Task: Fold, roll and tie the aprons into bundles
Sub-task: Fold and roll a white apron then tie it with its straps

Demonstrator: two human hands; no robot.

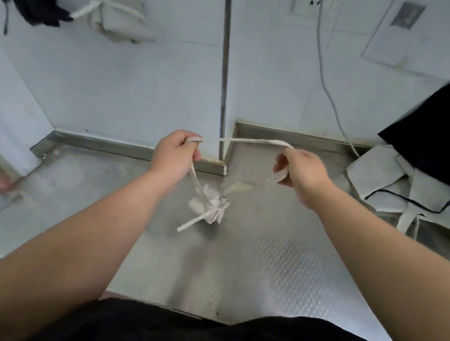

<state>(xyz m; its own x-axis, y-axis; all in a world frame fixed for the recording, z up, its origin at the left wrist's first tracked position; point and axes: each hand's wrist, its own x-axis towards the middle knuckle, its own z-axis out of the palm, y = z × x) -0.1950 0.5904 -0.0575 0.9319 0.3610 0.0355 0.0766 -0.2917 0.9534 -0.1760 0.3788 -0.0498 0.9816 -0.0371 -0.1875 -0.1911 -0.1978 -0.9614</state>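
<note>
Both hands grip one flat white cloth strap (253, 141), left hand (176, 154) and right hand (301, 170) stretching it. Small rolled white apron bundle (209, 204) dangles below, over brushed-steel counter (291, 265). Step: tying. Next likely needs looping and cinching the knot.

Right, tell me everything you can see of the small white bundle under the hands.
The bundle is a small, tightly rolled wad of creased white cloth, bound by its own white strap. Slightly blurred, it seems to hang just above the steel counter. The strap rises to the left hand and runs across to the right hand, both gripping it; a loose tail sticks out lower left.
</note>
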